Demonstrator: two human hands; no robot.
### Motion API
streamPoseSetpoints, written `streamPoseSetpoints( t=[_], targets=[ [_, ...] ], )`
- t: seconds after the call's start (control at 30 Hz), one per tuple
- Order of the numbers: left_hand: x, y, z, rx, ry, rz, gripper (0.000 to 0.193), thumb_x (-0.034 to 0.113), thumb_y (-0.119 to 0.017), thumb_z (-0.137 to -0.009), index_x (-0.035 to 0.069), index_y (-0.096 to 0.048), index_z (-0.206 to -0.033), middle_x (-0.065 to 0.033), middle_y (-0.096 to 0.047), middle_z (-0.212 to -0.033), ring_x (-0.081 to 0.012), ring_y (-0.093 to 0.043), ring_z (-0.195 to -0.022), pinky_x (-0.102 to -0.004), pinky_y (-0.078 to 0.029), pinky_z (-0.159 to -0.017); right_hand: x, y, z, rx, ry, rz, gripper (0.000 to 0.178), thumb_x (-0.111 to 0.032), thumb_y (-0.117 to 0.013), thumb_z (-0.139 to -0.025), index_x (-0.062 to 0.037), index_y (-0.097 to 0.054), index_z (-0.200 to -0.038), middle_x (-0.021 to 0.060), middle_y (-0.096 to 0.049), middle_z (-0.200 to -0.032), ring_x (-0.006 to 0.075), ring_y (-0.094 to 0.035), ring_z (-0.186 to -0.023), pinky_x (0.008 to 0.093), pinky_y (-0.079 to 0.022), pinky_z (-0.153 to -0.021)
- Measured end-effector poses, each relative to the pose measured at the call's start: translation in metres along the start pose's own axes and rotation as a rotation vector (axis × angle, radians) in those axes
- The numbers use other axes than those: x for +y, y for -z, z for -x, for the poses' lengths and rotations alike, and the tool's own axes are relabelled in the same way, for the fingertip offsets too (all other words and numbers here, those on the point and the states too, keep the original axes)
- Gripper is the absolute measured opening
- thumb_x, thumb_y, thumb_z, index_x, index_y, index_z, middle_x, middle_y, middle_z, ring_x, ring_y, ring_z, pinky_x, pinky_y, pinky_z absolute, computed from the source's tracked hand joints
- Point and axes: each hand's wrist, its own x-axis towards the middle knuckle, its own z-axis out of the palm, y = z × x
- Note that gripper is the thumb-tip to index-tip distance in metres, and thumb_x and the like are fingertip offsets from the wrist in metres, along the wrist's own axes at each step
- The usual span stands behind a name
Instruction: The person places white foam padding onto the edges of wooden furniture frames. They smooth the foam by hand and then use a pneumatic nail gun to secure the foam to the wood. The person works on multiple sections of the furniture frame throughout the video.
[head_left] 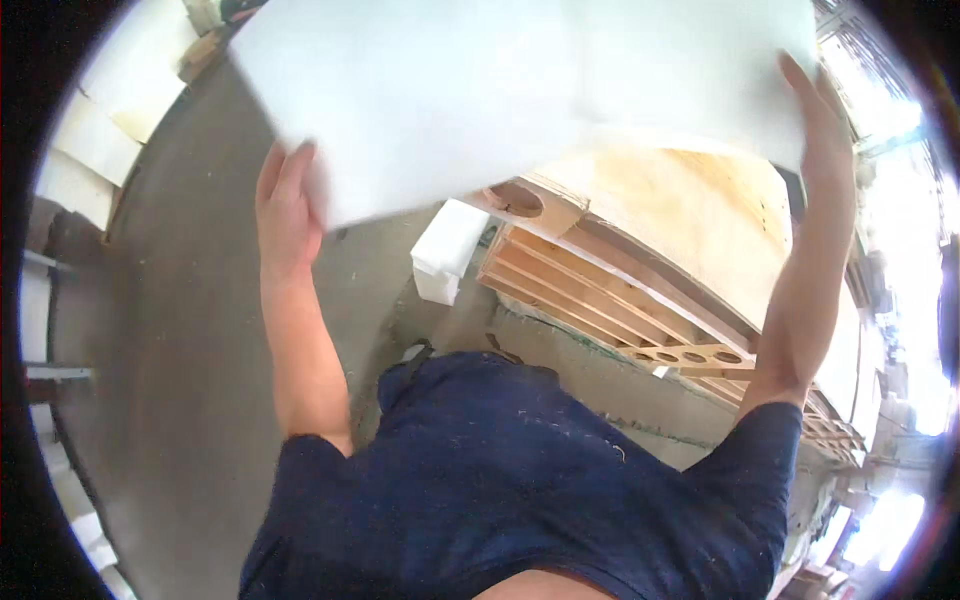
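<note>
Head view, the only feed I have. White sheet (490,95) is up in both hands, over the far left part of the wooden frame (690,250) and hiding some of it. Left hand (288,205), out left of the frame, grips the sheet's near corner, fingers curled over the edge. Right hand (822,120), at the frame's right side, clasps the opposite edge, thumb lying on the face.

Progress, my reading: the lift is done, both edges secured. Setting down is not done, by the look of it, though the sheet's far side runs out of view and I can't tell whether it touches anything there. How much work remains I can't judge from here.

Materials: sheet is matte, flat, straight-edged, slightly blurred; I'd guess foam. Frame is pale plywood with visible grain, long parallel slats below, round holes cut near its left end and along its lower part. White block (445,245), smooth and boxy, stands just left of the frame. Floor (190,330) farther left: dull grey, smooth-looking.
</note>
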Motion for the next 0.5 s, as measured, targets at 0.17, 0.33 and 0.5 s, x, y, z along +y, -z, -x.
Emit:
streamPoseSetpoints(
  t=[0.17, 0.33, 0.5],
  targets=[
    [-0.008, -0.046, -0.082, -0.421, -0.031, -0.349, 0.041, 0.027, -0.067, -0.083, -0.005, -0.060, -0.106, -0.0093, -0.065, -0.090, -0.0138, -0.060, -0.081, -0.0274, -0.048, -0.071, 0.056, 0.070, 0.004, 0.133, -0.158, 0.236, 0.089, -0.046, -0.067, -0.078, -0.0001, -0.027, -0.144, 0.0229, -0.037, -0.140, 0.0309, -0.044, -0.123, 0.0381, -0.036, -0.102],
    [-0.058, -0.080, -0.116, -0.554, -0.177, -0.732, 0.050, 0.049, -0.072, -0.075, 0.000, -0.065, -0.081, -0.0107, -0.064, -0.073, -0.0171, -0.061, -0.065, -0.0308, -0.049, -0.059, 0.070, 0.118, 0.045, 0.128, -0.246, 0.434, 0.088, -0.040, -0.066, -0.082, 0.0006, -0.022, -0.145, 0.0227, -0.032, -0.144, 0.0285, -0.037, -0.130, 0.0389, -0.032, -0.106],
    [-0.073, -0.083, -0.112, -0.687, -0.071, -0.798, 0.057, 0.060, -0.069, -0.073, 0.003, -0.064, -0.075, -0.0095, -0.063, -0.065, -0.0178, -0.064, -0.062, -0.0308, -0.051, -0.058, 0.072, 0.120, 0.066, 0.171, -0.337, 0.487, 0.082, -0.035, -0.067, -0.083, 0.0044, -0.027, -0.142, 0.0216, -0.034, -0.144, 0.0265, -0.038, -0.129, 0.0373, -0.032, -0.106]
  ],
)
